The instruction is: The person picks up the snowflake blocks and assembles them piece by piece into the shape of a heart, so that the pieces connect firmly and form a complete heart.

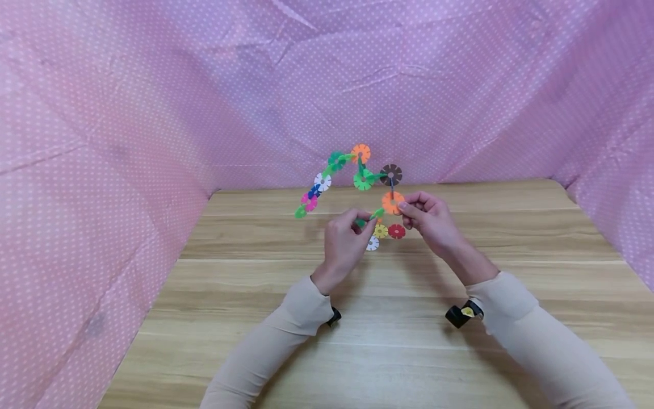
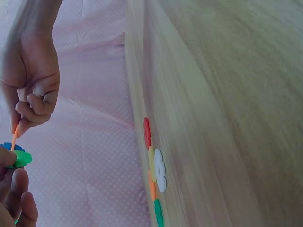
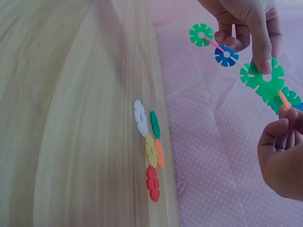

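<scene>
My right hand [image 1: 431, 221] pinches an orange notched disc [image 1: 393, 203] between thumb and fingers. This disc ends a raised chain of slotted-together plastic snowflake discs, with a dark brown disc [image 1: 391, 175] beside it, then green ones, another orange disc [image 1: 360, 153], a white disc [image 1: 322, 182], a blue and a pink disc [image 1: 309, 202]. My left hand [image 1: 344, 241] pinches a light green disc [image 3: 268, 78]. In the right wrist view the orange disc [image 3: 283, 99] stands edge-on at the green disc's rim; whether their slots are joined I cannot tell.
On the wooden table [image 1: 245, 295] under the hands lie loose discs: yellow [image 1: 380, 231], red [image 1: 396, 231], white [image 1: 373, 243], orange [image 3: 159, 153] and dark green [image 3: 155, 124]. A pink dotted cloth [image 1: 286, 85] hangs behind and at both sides.
</scene>
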`<state>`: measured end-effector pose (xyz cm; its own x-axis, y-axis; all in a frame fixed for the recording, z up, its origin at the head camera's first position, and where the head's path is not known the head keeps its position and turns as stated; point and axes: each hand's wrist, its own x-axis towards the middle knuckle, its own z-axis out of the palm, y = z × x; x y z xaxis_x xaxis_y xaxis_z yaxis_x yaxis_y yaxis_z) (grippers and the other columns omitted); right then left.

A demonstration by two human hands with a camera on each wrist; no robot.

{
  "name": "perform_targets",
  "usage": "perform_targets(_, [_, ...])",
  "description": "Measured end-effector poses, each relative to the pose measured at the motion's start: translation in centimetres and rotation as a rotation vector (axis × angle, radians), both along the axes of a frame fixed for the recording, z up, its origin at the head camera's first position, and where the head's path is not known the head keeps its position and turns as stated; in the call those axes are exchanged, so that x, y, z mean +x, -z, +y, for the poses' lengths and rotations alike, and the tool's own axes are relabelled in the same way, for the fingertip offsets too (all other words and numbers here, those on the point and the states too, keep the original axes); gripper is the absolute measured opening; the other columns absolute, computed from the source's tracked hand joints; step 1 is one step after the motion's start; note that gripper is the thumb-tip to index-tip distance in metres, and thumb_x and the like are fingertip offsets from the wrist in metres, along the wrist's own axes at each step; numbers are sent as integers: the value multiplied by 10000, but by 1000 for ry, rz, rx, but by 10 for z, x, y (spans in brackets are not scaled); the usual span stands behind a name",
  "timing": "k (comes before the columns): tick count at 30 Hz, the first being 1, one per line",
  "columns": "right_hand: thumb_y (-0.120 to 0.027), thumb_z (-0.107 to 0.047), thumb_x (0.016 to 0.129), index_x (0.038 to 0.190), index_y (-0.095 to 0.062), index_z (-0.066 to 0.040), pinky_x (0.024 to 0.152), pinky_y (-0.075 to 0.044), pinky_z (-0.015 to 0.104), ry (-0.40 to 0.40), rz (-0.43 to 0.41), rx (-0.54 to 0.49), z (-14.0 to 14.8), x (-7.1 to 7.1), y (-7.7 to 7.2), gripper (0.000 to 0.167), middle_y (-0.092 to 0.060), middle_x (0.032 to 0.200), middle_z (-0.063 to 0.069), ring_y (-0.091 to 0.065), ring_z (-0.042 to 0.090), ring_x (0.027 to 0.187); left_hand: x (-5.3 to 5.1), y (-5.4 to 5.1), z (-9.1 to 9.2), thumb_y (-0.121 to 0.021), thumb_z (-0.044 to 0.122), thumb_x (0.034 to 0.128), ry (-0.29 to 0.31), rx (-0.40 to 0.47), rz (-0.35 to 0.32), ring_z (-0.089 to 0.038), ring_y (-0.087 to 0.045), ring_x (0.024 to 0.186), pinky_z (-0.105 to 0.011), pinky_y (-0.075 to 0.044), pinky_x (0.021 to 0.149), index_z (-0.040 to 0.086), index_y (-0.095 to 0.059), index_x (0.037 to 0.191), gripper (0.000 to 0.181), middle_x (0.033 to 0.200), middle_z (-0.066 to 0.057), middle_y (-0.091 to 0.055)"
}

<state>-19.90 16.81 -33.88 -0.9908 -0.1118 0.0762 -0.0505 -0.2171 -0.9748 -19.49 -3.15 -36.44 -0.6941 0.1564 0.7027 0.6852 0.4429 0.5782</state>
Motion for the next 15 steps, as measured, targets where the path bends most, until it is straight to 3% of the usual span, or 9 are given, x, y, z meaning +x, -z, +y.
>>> perform_targets(3, [-605, -17, 999, 1036, -569, 65, 629, -485, 196, 6, -2, -12, -1, 1, -1, 97, -633, 832, 9, -525, 103, 685, 1, 0, 1, -786, 86, 884, -2, 3, 17, -84, -536, 582, -175, -460, 542, 29, -726, 900, 85, 798, -38, -714])
perform_targets(7, [-587, 4, 1002, 971, -594, 8, 632, -498, 198, 4, -12, -38, -3, 2, -2, 32, -628, 806, 8, -540, 104, 673, 2, -1, 4, -790, 65, 872, -12, 0, 35, -92, -536, 586, -175, -460, 547, 33, -717, 882, 80, 789, -37, -700])
perform_targets(15, [-569, 21, 1006, 930, -636, -50, 618, -502, 201, -14, -11, -66, -3, 5, -2, 123, -613, 766, 9, -554, 104, 652, 3, -1, 8, -792, 50, 867, -6, 5, 57, -101, -539, 587, -178, -462, 549, 31, -729, 884, 68, 802, -43, -698])
